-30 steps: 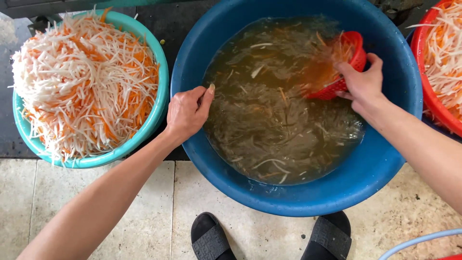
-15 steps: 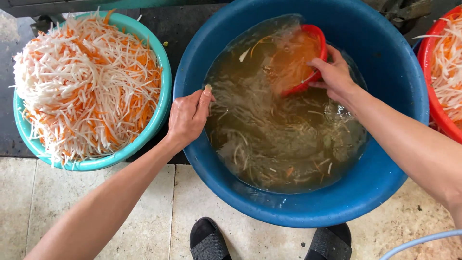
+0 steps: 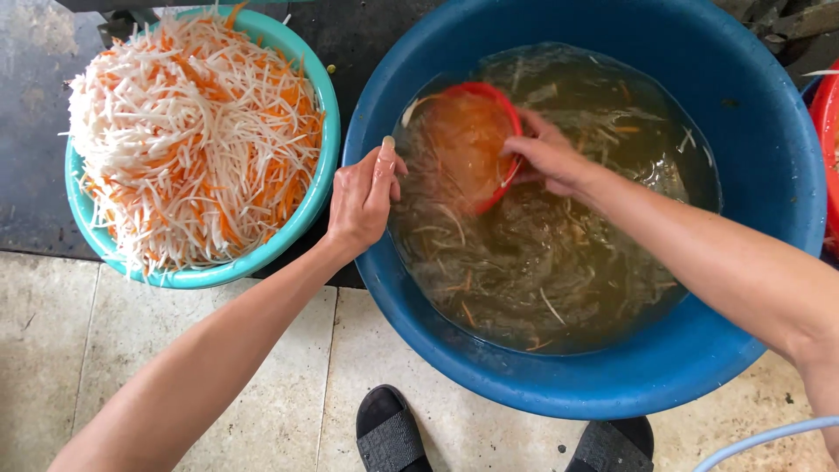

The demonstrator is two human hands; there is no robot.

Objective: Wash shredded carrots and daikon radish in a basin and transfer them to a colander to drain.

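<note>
A big blue basin holds murky brownish water with shredded vegetable strands floating in it. My right hand grips the rim of a red strainer that is dipped under the water at the basin's upper left. My left hand clutches the basin's left rim, thumb pointing up. To the left stands a teal bowl heaped with white and orange shredded vegetables.
A red basin with more shreds shows at the right edge. My two black sandals stand on pale floor tiles below the blue basin. A light blue hose curves across the bottom right corner. Dark wet ground lies behind the bowls.
My right hand has swept the red strainer through the water from the basin's right side to its upper left. My left hand stays on the rim.
</note>
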